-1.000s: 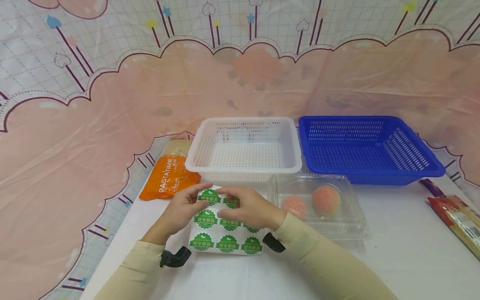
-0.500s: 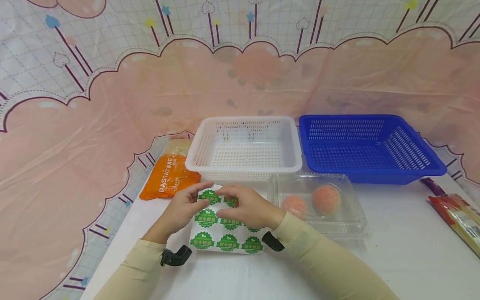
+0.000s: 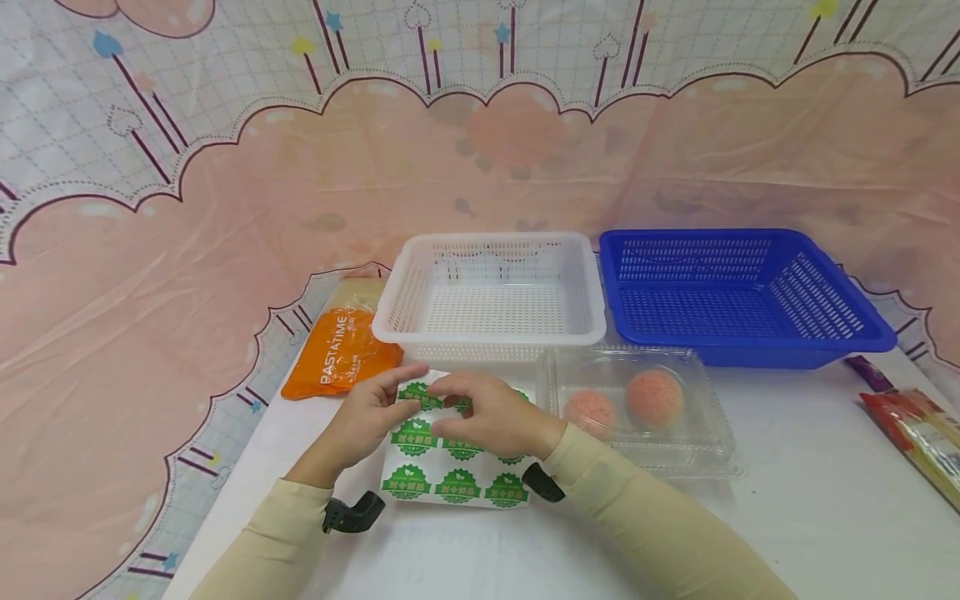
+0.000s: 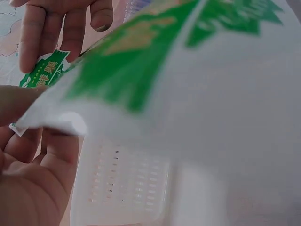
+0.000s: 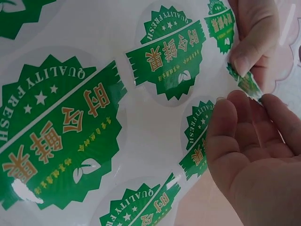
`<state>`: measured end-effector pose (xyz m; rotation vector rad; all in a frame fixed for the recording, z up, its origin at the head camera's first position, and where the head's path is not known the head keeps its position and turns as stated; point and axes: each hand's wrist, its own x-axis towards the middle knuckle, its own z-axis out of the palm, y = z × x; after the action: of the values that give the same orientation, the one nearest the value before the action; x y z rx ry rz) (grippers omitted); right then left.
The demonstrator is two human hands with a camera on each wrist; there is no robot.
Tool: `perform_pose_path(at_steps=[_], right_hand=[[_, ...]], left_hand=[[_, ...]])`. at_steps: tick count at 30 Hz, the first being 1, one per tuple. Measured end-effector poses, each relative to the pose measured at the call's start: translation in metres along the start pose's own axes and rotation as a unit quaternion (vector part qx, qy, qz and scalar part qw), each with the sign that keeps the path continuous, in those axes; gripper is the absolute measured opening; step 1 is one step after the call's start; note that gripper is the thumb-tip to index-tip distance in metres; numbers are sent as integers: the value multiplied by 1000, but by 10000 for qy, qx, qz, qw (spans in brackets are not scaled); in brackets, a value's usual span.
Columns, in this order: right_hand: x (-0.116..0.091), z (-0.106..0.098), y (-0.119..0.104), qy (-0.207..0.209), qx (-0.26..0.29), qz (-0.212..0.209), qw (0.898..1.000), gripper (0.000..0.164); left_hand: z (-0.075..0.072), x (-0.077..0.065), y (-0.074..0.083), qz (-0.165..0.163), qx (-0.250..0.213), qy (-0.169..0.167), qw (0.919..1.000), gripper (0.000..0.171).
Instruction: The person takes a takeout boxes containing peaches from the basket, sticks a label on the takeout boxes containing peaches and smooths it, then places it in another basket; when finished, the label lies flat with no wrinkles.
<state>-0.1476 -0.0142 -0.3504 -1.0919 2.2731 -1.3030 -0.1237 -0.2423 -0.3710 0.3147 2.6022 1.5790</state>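
Note:
A white sheet of round green stickers (image 3: 457,486) stands tilted between the hands in the head view. My left hand (image 3: 365,419) grips its upper left corner, thumb on the printed face and fingers behind. At that corner one green sticker (image 5: 245,84) bends away from the rest of the sheet, seen in the right wrist view. Fingers of my right hand (image 3: 491,412) touch the edge of this sticker from the far side. The right thumb stays apart from it, seen in the left wrist view. The sheet hides part of the left fingers.
Behind the sheet stand a white basket (image 3: 489,337) and a blue basket (image 3: 750,340). A clear clamshell box (image 3: 697,417) with two pink balls (image 3: 654,398) lies right of the hands. An orange pasta bag (image 3: 337,354) is at left, a red packet (image 3: 911,433) at far right.
My right hand has shifted slightly left and turned, showing more of the sheet's upper right. The left hand and the sheet have hardly moved.

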Motion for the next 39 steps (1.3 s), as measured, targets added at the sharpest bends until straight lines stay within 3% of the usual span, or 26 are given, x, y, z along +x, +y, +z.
perform_pose_path(at_steps=[13,19,26,39], right_hand=[[-1,-3,-3,101,237,14,9997,46],[-2,-4,-3,164,299,-45,9994,46],[-3,-4,-6,285,341,22,9990,45],[-7,-4,-15,548,546,-301,9965,37]], left_hand=[[0,-1,-3,-257,-441,-235,9984,53],[0,-1,-3,-230,-548,-244,9979,51],[0,0,-4,-204,-509,-191,9983,50],[0,1,-9,-329,-456,-128,9983,51]])
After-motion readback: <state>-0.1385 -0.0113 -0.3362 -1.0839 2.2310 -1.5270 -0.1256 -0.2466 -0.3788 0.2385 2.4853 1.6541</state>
